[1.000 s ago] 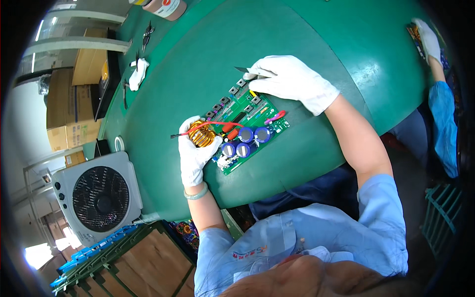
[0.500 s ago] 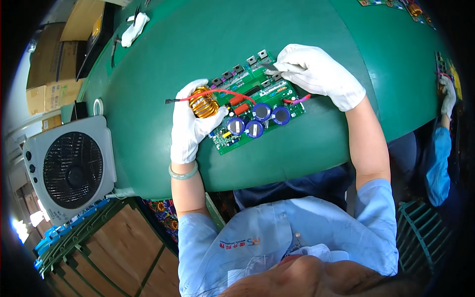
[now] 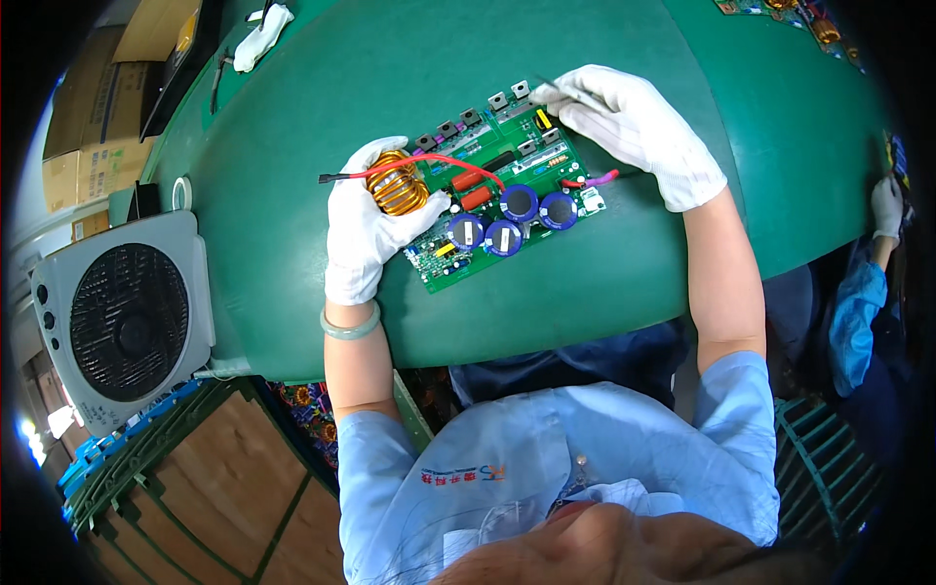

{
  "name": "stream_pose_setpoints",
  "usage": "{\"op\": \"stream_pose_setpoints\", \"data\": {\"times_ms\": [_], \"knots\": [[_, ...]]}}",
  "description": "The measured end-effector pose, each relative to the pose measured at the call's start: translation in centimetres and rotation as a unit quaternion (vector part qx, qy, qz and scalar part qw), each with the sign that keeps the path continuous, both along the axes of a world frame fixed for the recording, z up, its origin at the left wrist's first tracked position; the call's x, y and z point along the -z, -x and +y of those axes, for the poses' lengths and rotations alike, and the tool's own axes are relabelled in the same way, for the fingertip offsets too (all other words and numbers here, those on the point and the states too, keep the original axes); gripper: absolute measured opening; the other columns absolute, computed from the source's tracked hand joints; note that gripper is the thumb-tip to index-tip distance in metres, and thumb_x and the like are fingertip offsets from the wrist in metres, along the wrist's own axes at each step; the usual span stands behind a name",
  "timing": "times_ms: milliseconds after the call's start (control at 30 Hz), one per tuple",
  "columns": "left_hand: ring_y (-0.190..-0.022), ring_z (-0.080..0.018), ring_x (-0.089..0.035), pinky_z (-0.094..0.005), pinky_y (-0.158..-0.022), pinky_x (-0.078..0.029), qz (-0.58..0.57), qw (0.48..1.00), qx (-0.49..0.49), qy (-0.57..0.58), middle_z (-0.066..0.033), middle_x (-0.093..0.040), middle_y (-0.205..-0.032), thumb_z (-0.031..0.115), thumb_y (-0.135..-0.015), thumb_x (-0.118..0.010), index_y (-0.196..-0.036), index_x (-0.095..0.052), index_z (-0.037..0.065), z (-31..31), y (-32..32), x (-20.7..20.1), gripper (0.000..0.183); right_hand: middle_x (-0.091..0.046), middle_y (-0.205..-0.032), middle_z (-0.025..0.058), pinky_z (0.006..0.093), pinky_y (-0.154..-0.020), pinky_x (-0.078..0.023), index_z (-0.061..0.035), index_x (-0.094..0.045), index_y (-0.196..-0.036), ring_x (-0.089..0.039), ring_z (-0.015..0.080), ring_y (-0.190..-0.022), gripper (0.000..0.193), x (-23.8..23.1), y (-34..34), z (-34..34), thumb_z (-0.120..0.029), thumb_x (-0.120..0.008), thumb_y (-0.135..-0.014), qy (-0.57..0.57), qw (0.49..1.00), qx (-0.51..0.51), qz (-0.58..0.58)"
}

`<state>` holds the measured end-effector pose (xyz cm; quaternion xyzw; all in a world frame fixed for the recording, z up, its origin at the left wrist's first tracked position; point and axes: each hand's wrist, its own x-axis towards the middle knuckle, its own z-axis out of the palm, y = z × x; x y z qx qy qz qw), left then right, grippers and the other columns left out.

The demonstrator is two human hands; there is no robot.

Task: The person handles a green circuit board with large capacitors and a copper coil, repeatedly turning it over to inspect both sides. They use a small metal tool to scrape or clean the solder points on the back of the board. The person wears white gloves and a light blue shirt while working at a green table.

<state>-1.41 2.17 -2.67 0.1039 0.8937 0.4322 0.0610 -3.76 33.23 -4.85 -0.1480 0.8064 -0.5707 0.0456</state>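
Observation:
A green circuit board [image 3: 450,281] is tilted slightly on the table in front of me. My left hand [image 3: 357,239], in a white glove, grips its left end, with thumb and fingers around a copper-wound coil [image 3: 398,188]. From the board rises a red wire [image 3: 448,161] with a dark end, crossing over the coil. Several blue round capacitors [image 3: 519,203] stand along the near side. My right hand [image 3: 634,127], also gloved, pinches a thin dark tool [image 3: 573,93], seemingly tweezers, over the board's far right corner. Its tip is hard to make out. Near it sits a yellow component [image 3: 543,120].
A grey box fan [image 3: 132,322] stands left of the green tabletop [image 3: 312,97]. At the far left lies a white-wrapped tool [image 3: 261,39], near cardboard boxes [image 3: 73,185]. More boards with coils [image 3: 824,31] lie at the far right. A co-worker's gloved hand [image 3: 886,207] is at the right edge.
My right hand and its tool have lifted away from the board's far right part, uncovering the yellow component. My left hand keeps its hold on the board. The whole view has shifted slightly.

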Motion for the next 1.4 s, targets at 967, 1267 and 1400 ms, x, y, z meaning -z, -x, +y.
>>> {"op": "stream_pose_setpoints", "data": {"times_ms": [967, 1267, 1400], "knots": [[-0.095, -0.0149, -0.065, -0.0285, -0.085, -0.055, -0.196, 0.955, -0.007, -0.223, -0.0084, -0.068, -0.106, 0.013, -0.074, -0.085, -0.13, -0.059, -0.002, -3.9, 1.3, -0.1, 0.063, -0.072, -0.117, 0.0101, 0.0227, -0.044, -0.036, 0.0026, -0.07, -0.116, -0.045, 0.0071, -0.047, 0.034, -3.4, -0.9, -1.8, -0.016, -0.062, -0.09, 0.277, 0.915, -0.054, -0.289], [-0.096, -0.0156, -0.065, -0.0289, -0.086, -0.055, -0.189, 0.957, -0.007, -0.22, -0.0092, -0.068, -0.109, 0.016, -0.074, -0.086, -0.13, -0.058, -0.003, -3.8, 1.2, -0.3, 0.065, -0.07, -0.099, 0.0043, 0.0223, -0.042, -0.032, -0.0062, -0.071, -0.121, -0.042, 0.0053, -0.047, 0.035, -3.7, -1.1, -1.7, -0.027, -0.063, -0.093, 0.206, 0.925, -0.089, -0.305], [-0.096, -0.0157, -0.065, -0.0289, -0.086, -0.055, -0.191, 0.958, -0.012, -0.214, -0.0093, -0.068, -0.109, 0.014, -0.075, -0.085, -0.13, -0.058, -0.003, -3.7, 1.2, -0.3, 0.063, -0.066, -0.079, -0.0006, 0.0217, -0.04, -0.03, -0.0113, -0.066, -0.131, -0.042, 0.0048, -0.046, 0.042, -4.5, -1.4, -1.6, -0.031, -0.065, -0.094, 0.137, 0.942, -0.128, -0.279]]}}
